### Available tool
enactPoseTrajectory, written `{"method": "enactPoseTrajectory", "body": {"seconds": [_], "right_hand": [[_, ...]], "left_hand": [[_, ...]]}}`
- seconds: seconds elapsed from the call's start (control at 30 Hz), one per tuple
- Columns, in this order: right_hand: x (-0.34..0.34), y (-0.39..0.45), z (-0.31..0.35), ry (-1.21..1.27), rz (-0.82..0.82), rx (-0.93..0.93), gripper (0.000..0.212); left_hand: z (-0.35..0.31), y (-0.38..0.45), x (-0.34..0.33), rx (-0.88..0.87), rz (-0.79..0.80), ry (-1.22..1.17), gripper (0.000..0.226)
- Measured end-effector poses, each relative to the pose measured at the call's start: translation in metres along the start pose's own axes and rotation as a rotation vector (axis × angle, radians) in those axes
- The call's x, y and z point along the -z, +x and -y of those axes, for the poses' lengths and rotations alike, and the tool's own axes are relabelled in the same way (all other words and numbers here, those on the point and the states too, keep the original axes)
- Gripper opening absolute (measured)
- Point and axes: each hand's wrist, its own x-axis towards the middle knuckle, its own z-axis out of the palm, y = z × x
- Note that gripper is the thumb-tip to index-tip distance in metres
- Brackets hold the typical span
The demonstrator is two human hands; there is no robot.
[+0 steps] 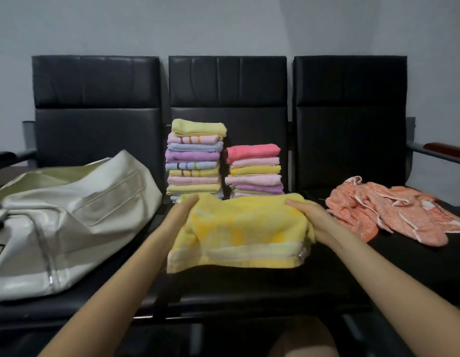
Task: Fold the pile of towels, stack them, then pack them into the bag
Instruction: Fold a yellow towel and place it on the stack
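Yellow towel is held at both ends on the black seat | left hand flat on it, right hand curled round its edge | corners should be matched before folding | stacks behind | bag left

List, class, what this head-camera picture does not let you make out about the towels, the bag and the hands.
- Bottom of both towel stacks: hidden behind the yellow towel, so no full count.
- White bag: cut off by the left edge; its inside cannot be seen.
- Left hand and right hand: some fingers are tucked behind the towel's sides.
- Orange cloth: crumpled, piece count unclear.
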Motion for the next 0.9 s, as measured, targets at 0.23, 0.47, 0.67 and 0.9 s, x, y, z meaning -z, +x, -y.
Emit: {"method": "enactPoseTrajectory", "body": {"seconds": [0.23,0.47,0.67,0.9], "right_hand": [[0.007,-0.021,-0.026,-0.131,0.061,-0.087,0.022],[0.034,0.004,-0.064,-0.691,-0.095,-0.128,0.056],[0.006,0.037,-0.048,-0.357,-0.141,-0.194,0.029],[-0.018,0.108,-0.07,0.028,-0.077,-0.269,0.059]], "left_hand": [[0.021,-0.018,0.037,0.222,-0.025,0.483,0.036],[0.051,-0.018,0.06,0.099,-0.112,1.137,0.047],[0.055,0.023,0.041,0.094,-0.16,0.958,0.07],[0.05,0.066,0.0,0.271,-0.037,0.37,0.052]]}}
